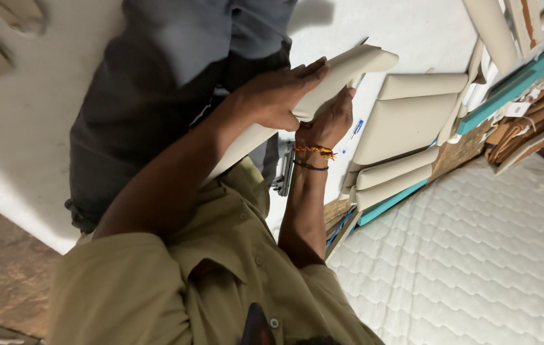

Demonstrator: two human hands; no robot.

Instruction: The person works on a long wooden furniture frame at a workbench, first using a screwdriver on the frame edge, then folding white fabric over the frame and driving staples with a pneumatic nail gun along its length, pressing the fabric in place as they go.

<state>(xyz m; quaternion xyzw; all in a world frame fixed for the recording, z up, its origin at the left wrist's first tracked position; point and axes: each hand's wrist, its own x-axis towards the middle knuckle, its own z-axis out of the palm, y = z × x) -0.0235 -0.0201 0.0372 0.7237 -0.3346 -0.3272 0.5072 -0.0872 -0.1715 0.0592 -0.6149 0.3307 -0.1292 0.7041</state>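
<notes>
Both my hands hold a long cream padded panel in front of my lap. My left hand lies flat over the panel's upper face with its fingers stretched along it. My right hand, with an orange thread and a dark band at the wrist, grips the panel's edge from underneath. The lower part of the panel is hidden behind my left forearm. My olive shirt and dark trousers fill the left and bottom of the view.
A metal tool lies below my right wrist. A blue pen rests on the white surface. Stacked cream padded panels and teal-edged boards lie to the right. A white quilted mattress fills the lower right.
</notes>
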